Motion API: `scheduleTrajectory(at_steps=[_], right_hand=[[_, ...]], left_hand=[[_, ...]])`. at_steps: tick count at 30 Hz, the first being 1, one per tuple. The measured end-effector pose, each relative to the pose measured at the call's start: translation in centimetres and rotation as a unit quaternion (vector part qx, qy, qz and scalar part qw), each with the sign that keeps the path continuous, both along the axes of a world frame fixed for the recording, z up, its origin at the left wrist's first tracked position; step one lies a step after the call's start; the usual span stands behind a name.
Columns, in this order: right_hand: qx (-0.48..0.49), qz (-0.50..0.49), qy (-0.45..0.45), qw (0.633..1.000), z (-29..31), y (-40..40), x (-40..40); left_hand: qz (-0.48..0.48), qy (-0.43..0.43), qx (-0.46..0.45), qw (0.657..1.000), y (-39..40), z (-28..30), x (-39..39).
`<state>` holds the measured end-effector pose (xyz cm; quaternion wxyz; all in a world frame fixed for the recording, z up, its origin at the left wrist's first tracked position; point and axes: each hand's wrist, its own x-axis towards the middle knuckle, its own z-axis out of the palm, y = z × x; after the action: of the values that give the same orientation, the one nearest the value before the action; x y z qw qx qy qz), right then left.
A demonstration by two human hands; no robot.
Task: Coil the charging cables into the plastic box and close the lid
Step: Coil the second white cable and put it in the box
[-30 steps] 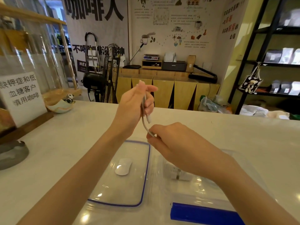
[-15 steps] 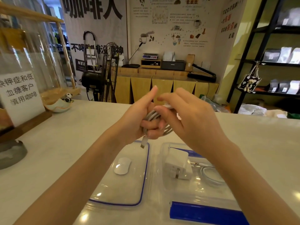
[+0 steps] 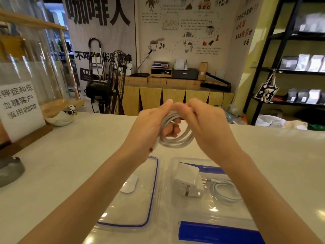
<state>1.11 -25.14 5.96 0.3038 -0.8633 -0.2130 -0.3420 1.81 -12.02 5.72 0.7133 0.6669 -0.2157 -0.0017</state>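
Note:
A white charging cable point(image 3: 177, 140) is wound into several loops held up above the counter. My left hand point(image 3: 151, 125) grips the coil with fingers through the loops, and my right hand point(image 3: 205, 124) pinches its top right side. Below my right forearm stands the clear plastic box point(image 3: 173, 184) with blue clips. Inside it lie a white plug adapter point(image 3: 189, 182) and another coiled white cable point(image 3: 226, 192). The clear lid point(image 3: 133, 213) with a blue seal lies flat to the left of the box, with a white oval mouse point(image 3: 129, 185) seen through it.
A white paper sign point(image 3: 19, 108) on a wooden base and a small bowl with a panda figure point(image 3: 61, 115) stand at the counter's far left. A dark ashtray point(image 3: 8, 169) sits at the left edge. Shelves and a fan are behind the counter.
The cable went from a single strand stretched between my hands to a coil of several loops. Both hands came together and rose slightly; the box contents came into view.

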Motion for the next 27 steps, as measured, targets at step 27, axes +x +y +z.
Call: scheduleTrajectory(at_steps=[27], right_hand=[[0.099,0.095,0.351,0.926,1.2,-2.7,-0.4]], left_hand=[[0.048,-0.043,0.264,0.963,-0.8,-1.9,1.7]])
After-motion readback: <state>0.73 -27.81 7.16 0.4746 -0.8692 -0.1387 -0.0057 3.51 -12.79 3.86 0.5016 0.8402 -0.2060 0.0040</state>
